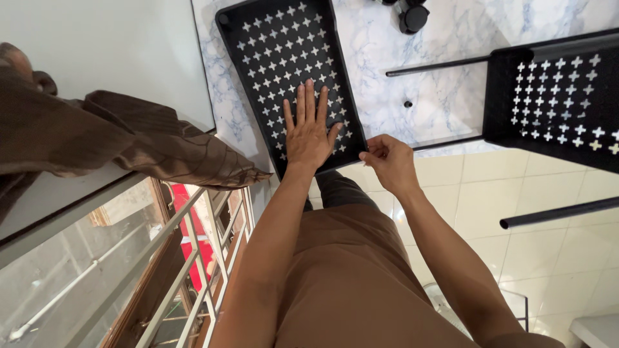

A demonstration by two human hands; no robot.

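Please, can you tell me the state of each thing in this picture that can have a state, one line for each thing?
Left hand: open, flat on the tray.
Right hand: fingers pinched at the tray's near corner.
Black tray: lying flat on the marble surface, cross-shaped holes up.
Second black tray: attached to rods, partly out of view.
Black rod: lying on the marble surface.
Caster wheel: loose, not attached.

White marble-patterned floor with grey veining (451,96) under upper half of view; cream square glazed tiles (548,258) lower right. Plain white wall panel (97,45) upper left, brown crumpled cloth (129,138) draped over its edge. Below, pale metal window grille (193,258), red object behind bars. Even, soft daylight.
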